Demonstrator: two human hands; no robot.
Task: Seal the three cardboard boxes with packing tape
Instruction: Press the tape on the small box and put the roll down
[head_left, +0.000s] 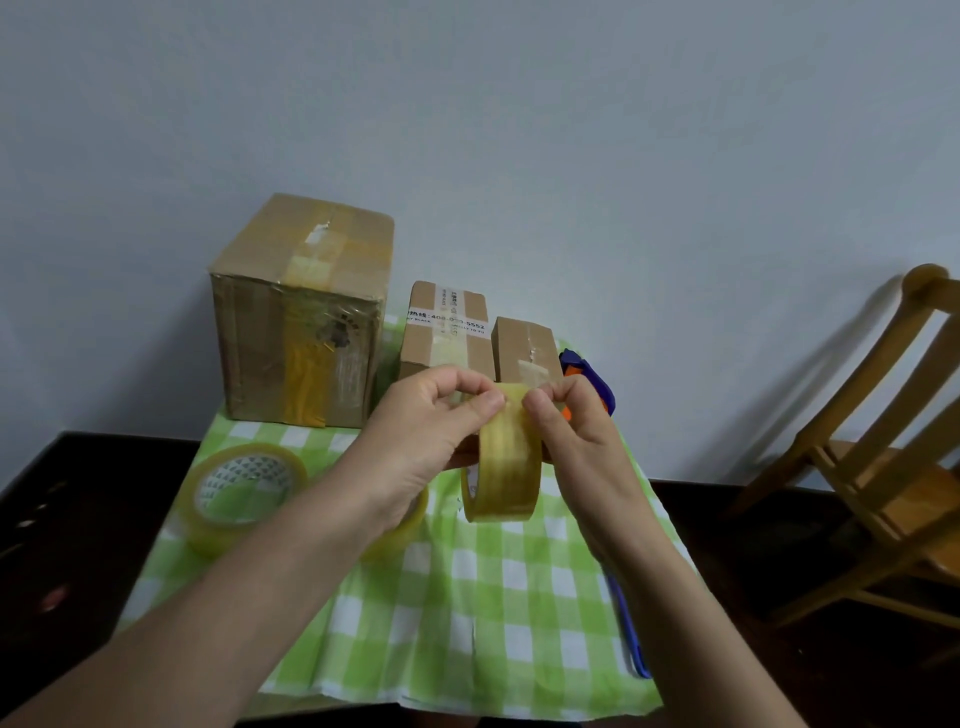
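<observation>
A yellowish clear tape roll (506, 467) is held upright above the green checked cloth (467, 597). My left hand (426, 431) pinches its top edge from the left, and my right hand (571, 421) pinches it from the right, thumbs nearly touching. Behind them stand three cardboard boxes: a large one (301, 312) at the left, a medium one with a printed label (447, 332), and a small one (524, 345), each with tape strips on top.
A second tape roll (241, 493) lies flat on the cloth at the left; a third roll (402, 525) is partly hidden under my left wrist. A blue and orange tool (589, 382) sits behind my right hand. A blue strip (631, 629) lies along the cloth's right edge. A wooden chair (883, 441) stands at right.
</observation>
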